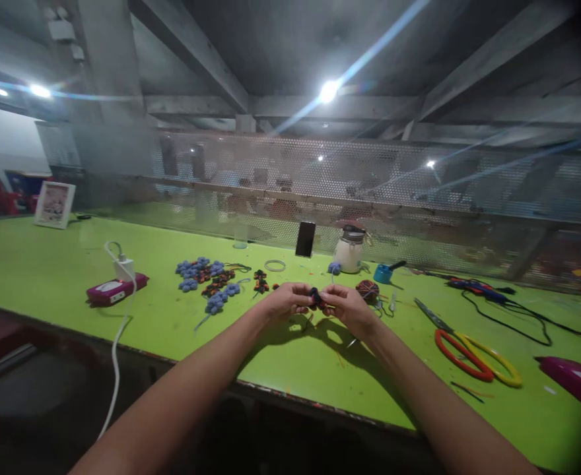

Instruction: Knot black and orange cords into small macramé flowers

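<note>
My left hand (293, 298) and my right hand (347, 307) meet above the green table, fingers pinched on a small dark crocheted piece (315, 298) with a bit of red showing. Its shape is mostly covered by my fingertips. Below my right hand a thin metallic tip (352, 342) sticks out; whether it belongs to a crochet hook I cannot tell. Just beyond my right hand sits a ball of dark reddish yarn (368, 290). Left of my hands lie blue crocheted flowers (216, 302) and dark-and-orange crocheted flowers (261, 282), several of each.
Large scissors (463, 349) with red and yellow handles lie at right, near a magenta device (575, 381) and dark cords (533, 320). A phone (305, 239), a lidded jar (350, 251) and a blue tub (383, 273) stand behind. A magenta power strip (115, 290) with a white cable lies left.
</note>
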`<move>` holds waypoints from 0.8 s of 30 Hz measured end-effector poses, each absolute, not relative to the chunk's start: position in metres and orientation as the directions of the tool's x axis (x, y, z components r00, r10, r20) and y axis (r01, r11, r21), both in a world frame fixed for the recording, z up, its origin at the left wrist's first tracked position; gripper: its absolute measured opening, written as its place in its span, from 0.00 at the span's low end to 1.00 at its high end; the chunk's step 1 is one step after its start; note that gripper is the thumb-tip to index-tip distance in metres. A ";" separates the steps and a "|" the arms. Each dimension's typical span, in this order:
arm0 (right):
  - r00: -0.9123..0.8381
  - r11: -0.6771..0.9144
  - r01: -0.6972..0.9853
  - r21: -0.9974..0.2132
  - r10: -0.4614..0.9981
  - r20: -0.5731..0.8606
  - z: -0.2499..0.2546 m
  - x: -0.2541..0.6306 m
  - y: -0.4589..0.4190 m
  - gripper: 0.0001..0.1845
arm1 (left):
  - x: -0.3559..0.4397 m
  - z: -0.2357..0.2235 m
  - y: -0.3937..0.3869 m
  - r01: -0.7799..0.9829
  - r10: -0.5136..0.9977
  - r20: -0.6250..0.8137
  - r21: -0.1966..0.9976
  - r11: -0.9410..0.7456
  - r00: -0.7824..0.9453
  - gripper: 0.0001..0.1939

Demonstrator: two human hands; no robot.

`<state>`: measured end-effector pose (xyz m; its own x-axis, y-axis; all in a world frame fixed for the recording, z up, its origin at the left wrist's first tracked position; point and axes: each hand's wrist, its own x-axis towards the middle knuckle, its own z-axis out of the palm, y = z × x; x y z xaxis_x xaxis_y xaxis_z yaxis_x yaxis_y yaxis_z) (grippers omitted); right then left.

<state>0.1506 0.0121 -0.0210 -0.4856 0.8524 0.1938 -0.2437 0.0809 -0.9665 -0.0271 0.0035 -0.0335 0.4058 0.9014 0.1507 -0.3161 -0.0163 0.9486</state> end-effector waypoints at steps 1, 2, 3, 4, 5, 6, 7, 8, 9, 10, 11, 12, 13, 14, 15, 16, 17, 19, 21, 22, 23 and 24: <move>-0.488 0.082 -0.237 -0.968 0.851 0.192 -0.021 0.151 0.012 0.11 | -0.027 -0.034 0.004 -0.311 0.904 0.153 0.950 -0.023 0.400 0.11; -0.489 0.084 -0.233 -0.969 0.851 0.191 -0.021 0.151 0.012 0.11 | -0.026 -0.035 0.004 -0.307 0.906 0.156 0.951 -0.030 0.394 0.11; -0.489 0.084 -0.232 -0.969 0.851 0.191 -0.020 0.151 0.012 0.11 | -0.026 -0.035 0.004 -0.305 0.908 0.159 0.952 -0.036 0.389 0.11; -0.489 0.084 -0.232 -0.969 0.851 0.191 -0.020 0.151 0.011 0.12 | -0.026 -0.034 0.004 -0.304 0.909 0.161 0.952 -0.040 0.385 0.11; -0.489 0.082 -0.233 -0.969 0.851 0.190 -0.020 0.151 0.011 0.12 | -0.025 -0.034 0.004 -0.305 0.909 0.163 0.951 -0.042 0.383 0.12; -0.489 0.079 -0.235 -0.969 0.852 0.188 -0.019 0.151 0.011 0.12 | -0.025 -0.033 0.003 -0.306 0.909 0.164 0.951 -0.042 0.384 0.13; -0.490 0.076 -0.236 -0.969 0.852 0.186 -0.019 0.151 0.011 0.12 | -0.025 -0.033 0.003 -0.308 0.907 0.164 0.951 -0.040 0.387 0.13; -0.490 0.073 -0.237 -0.969 0.852 0.184 -0.019 0.151 0.011 0.12 | -0.025 -0.032 0.003 -0.309 0.906 0.163 0.950 -0.038 0.391 0.14; -0.491 0.071 -0.238 -0.969 0.852 0.183 -0.018 0.152 0.010 0.13 | -0.025 -0.032 0.003 -0.309 0.904 0.162 0.950 -0.035 0.396 0.14; -0.492 0.069 -0.239 -0.969 0.852 0.182 -0.017 0.152 0.009 0.13 | -0.025 -0.032 0.003 -0.309 0.902 0.161 0.950 -0.033 0.400 0.15; -0.492 0.069 -0.240 -0.968 0.851 0.182 -0.017 0.152 0.009 0.13 | -0.026 -0.031 0.003 -0.308 0.902 0.160 0.951 -0.031 0.402 0.15; -0.492 0.069 -0.240 -0.968 0.851 0.183 -0.016 0.152 0.008 0.13 | -0.026 -0.031 0.003 -0.308 0.902 0.159 0.951 -0.031 0.402 0.15; -0.492 0.071 -0.240 -0.968 0.851 0.184 -0.015 0.152 0.008 0.13 | -0.027 -0.030 0.003 -0.306 0.902 0.158 0.952 -0.030 0.403 0.16; -0.491 0.073 -0.240 -0.968 0.851 0.185 -0.015 0.152 0.008 0.14 | -0.027 -0.030 0.003 -0.304 0.901 0.156 0.952 -0.029 0.405 0.16; -0.489 0.075 -0.239 -0.968 0.852 0.187 -0.015 0.152 0.008 0.14 | -0.027 -0.029 0.002 -0.302 0.900 0.155 0.953 -0.027 0.408 0.16; -0.484 0.078 -0.239 -0.968 0.854 0.189 -0.015 0.152 0.008 0.14 | -0.027 -0.029 0.001 -0.301 0.898 0.153 0.953 -0.024 0.413 0.16; -0.477 0.082 -0.239 -0.968 0.858 0.190 -0.015 0.152 0.009 0.15 | -0.027 -0.028 0.000 -0.299 0.896 0.152 0.954 -0.022 0.418 0.16; -0.456 0.090 -0.241 -0.966 0.868 0.195 -0.015 0.152 0.010 0.15 | -0.027 -0.025 -0.003 -0.294 0.890 0.152 0.955 -0.021 0.429 0.15; -0.430 0.101 -0.243 -0.965 0.880 0.200 -0.015 0.153 0.012 0.16 | -0.027 -0.022 -0.006 -0.292 0.888 0.160 0.956 -0.030 0.431 0.14; -0.417 0.107 -0.243 -0.964 0.886 0.203 -0.015 0.153 0.012 0.16 | -0.027 -0.021 -0.007 -0.293 0.890 0.168 0.955 -0.040 0.423 0.15; -0.405 0.113 -0.242 -0.964 0.891 0.206 -0.014 0.153 0.012 0.16 | -0.027 -0.019 -0.007 -0.295 0.895 0.177 0.954 -0.054 0.409 0.16; -0.393 0.118 -0.240 -0.964 0.896 0.208 -0.014 0.153 0.013 0.17 | -0.027 -0.018 -0.007 -0.296 0.902 0.188 0.952 -0.071 0.388 0.17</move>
